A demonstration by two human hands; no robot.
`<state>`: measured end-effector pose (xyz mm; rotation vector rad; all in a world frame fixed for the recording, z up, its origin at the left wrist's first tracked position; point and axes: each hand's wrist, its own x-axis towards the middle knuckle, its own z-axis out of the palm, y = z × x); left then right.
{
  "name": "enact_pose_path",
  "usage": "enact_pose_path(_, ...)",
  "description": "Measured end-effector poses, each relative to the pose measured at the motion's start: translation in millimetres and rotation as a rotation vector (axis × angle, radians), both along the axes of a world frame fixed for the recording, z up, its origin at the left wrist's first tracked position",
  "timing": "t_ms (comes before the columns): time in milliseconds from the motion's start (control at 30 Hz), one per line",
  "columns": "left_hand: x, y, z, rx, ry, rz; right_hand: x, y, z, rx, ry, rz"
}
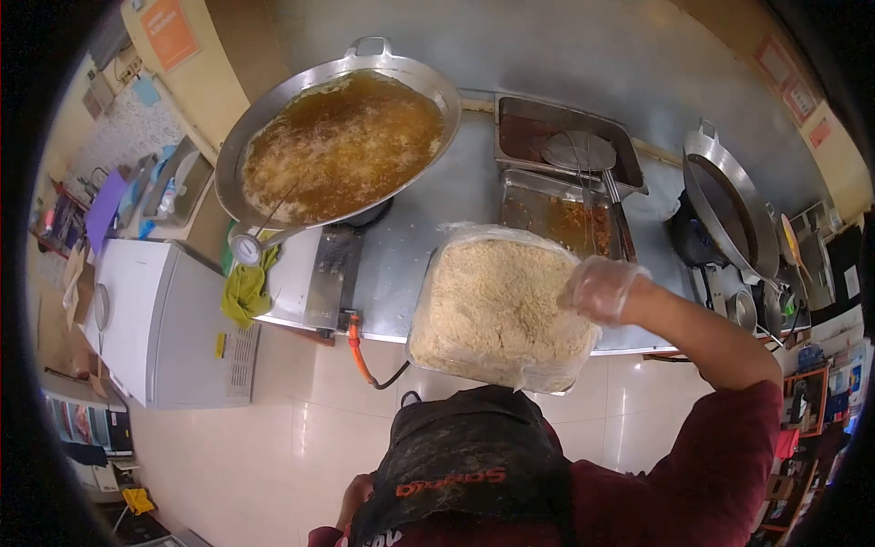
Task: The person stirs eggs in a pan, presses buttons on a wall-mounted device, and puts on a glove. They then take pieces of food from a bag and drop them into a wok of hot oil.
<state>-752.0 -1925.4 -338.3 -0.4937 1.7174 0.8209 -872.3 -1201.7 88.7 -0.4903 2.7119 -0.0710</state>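
Observation:
A lined tray full of pale, coarse crumbs sits at the counter's front edge, close to my body. My right hand, in a clear plastic glove, is at the tray's right side, over the crumbs' edge. Its fingers are blurred, so what they hold, if anything, does not show. Down beside the dark apron, my left hand shows only in part, with its fingers hidden. At the upper left, a large wok holds bubbling oil, with a dial thermometer at its rim.
Behind the crumbs are two metal trays with a round strainer. A second wok with dark liquid stands right. At left are a green cloth, a white freezer and an orange hose.

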Motion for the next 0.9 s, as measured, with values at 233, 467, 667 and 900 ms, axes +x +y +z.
enact_pose_path(233,-38.7,16.1,6.0,0.003,-0.152,0.151,-33.9,-24.5,-30.7,-0.473,-0.091,-0.279)
enact_pose_path(467,-66.1,55.4,54.9,-0.048,-0.126,-0.003,-18.3,-4.0,13.0,-0.024,-0.017,-0.53)
enact_pose_path(667,-54.6,34.5,48.1,-0.072,-0.139,0.0,-5.5,-0.2,-28.6,0.124,0.088,-0.591)
enact_pose_path(900,-57.2,29.9,37.4,-0.077,-0.13,0.02,-9.7,14.4,-4.7,0.077,0.052,-0.651)
